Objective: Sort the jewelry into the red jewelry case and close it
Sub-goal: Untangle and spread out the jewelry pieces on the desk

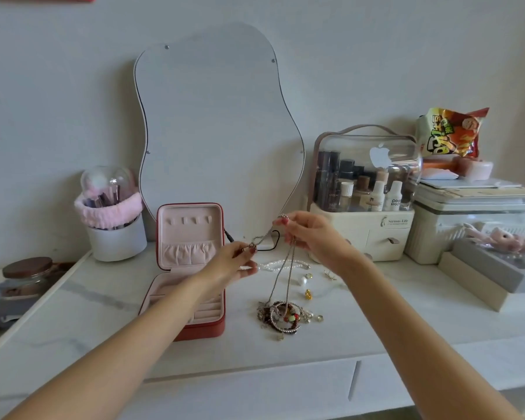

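- Both hands are pinched on one silver chain necklace [273, 237]: left hand [234, 262] on one end, right hand [309, 234] higher up, the rest dangling toward the pile of bracelets [282, 316].
- I'd lift it clear of that tangle first, then hang it on the lid hooks.
- Red jewelry case [191, 268] sits open at 9 o'clock of the pile on the desk [376, 322]; its compartments look empty.

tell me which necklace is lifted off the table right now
The silver chain necklace, strung between the left hand and right hand; the pearl necklace lies flat on the table.
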